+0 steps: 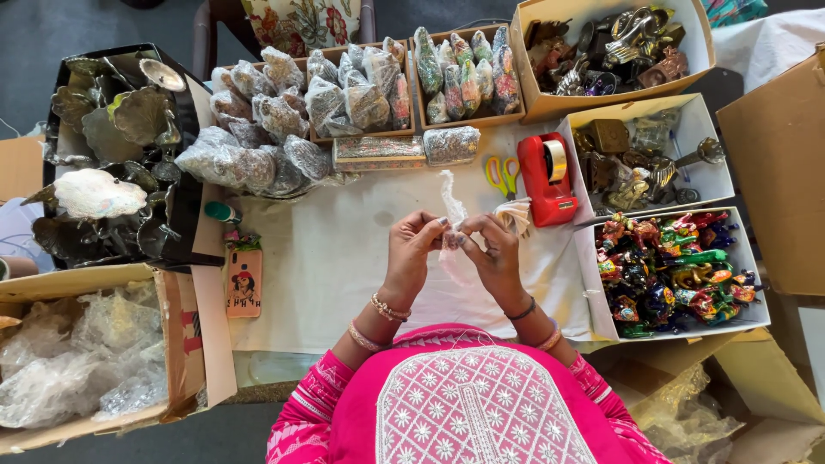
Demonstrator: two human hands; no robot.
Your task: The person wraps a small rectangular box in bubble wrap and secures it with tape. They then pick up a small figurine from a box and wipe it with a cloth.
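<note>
Both hands, the left hand (414, 243) and right hand (490, 249), pinch a clear plastic bag (453, 210) between them above the desk (344, 258), holding its mouth up within reach of the red tape dispenser (547, 179).

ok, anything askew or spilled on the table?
Nothing spilled or damaged. Only oddity: wrapped packets heaped loose on the cloth beside their full tray. Both hands pinch a clear plastic bag.

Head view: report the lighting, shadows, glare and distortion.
Head view: light is soft and even, shadows faint on the white cloth; small glints on the metal pieces in the top box and the wrapped bundles; wide lens bends the edges; left hand, right hand and thin clear bag are sharp.
</note>
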